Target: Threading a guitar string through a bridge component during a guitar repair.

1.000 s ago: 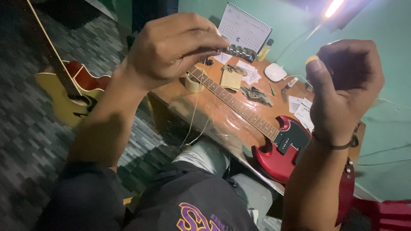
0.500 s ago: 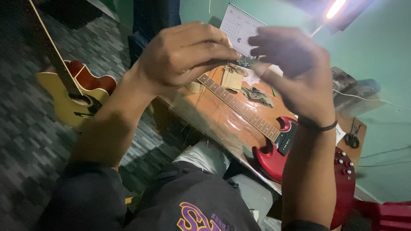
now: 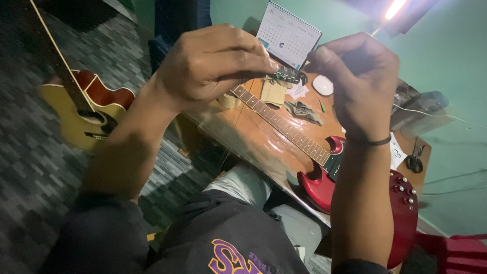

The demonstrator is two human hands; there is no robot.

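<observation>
Head view: both hands are raised close to the camera, above a wooden table (image 3: 243, 137).
Left hand (image 3: 213, 63): fingers curled together, tips pinched toward the right hand; whether they grip anything I cannot tell.
Right hand (image 3: 360, 81): fingers bent and drawn together, tips facing the left hand's; anything between them is too small and blurred to make out.
Red solid-body electric guitar (image 3: 324, 177): lies flat on the table below the fingers, its neck running up toward the gap between the two hands, headstock just under the fingertips.
Yellow and red acoustic guitar (image 3: 81, 111): on the patterned floor, well apart to the left of the left hand.
White spiral desk calendar (image 3: 289, 33): stands beyond the fingers, at the table's far edge.
White oval mouse (image 3: 322, 85): just below the right hand's fingertips.
</observation>
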